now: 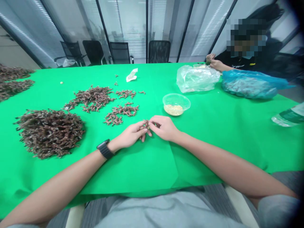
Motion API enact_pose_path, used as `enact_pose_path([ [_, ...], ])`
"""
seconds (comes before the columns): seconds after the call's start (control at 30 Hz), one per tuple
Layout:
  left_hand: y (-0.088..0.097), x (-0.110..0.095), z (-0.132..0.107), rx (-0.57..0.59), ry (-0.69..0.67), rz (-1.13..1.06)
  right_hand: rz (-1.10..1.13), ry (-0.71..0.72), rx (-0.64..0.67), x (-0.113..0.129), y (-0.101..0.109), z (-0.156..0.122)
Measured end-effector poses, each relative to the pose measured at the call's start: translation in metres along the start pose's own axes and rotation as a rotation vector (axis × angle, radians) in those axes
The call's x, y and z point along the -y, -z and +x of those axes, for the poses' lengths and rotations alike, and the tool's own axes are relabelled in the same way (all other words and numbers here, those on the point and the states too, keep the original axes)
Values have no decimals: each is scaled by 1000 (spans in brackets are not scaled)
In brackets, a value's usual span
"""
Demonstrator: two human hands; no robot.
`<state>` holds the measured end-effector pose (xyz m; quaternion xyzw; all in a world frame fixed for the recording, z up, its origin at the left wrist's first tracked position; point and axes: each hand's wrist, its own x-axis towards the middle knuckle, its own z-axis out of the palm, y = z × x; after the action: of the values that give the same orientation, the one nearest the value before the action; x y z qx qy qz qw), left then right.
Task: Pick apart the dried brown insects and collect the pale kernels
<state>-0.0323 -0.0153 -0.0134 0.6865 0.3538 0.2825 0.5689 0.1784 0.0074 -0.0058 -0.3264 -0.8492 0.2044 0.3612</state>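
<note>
Curled left hand [133, 134] and curled right hand [163, 127], both closed in a pinch on one small brown dried sprig [146, 124], seemingly, above the smooth green cloth [147, 164]. To the left, six heaps of brown sprigs [48, 133]; ahead, one clear round plastic tub [176, 99] of pale seeds [173, 110].

Bright, even indoor light, with strip-light glare [23, 30] on the glass wall [133, 28] at 11 o'clock. Soft shadows only. Fisheye bowing toward the edges, dark lens vignette [298, 12] at 2 o'clock, pixelated mosaic patch [245, 36] at 1 o'clock. Sharp centre.
</note>
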Motion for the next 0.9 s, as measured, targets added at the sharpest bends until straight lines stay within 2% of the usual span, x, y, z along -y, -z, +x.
enact_pose_path([
  [0.33,-1,-7,-2,23,-27,131,-8,77,24,1,-1,-2],
  [0.43,0,-9,-3,32,-19,163,21,55,34,-1,-1,-2],
  [0.67,3,-12,-4,64,-3,141,28,2,58,-2,-1,-2],
  [0.9,3,-10,-3,73,-14,125,2,35,63,-3,-1,-2],
])
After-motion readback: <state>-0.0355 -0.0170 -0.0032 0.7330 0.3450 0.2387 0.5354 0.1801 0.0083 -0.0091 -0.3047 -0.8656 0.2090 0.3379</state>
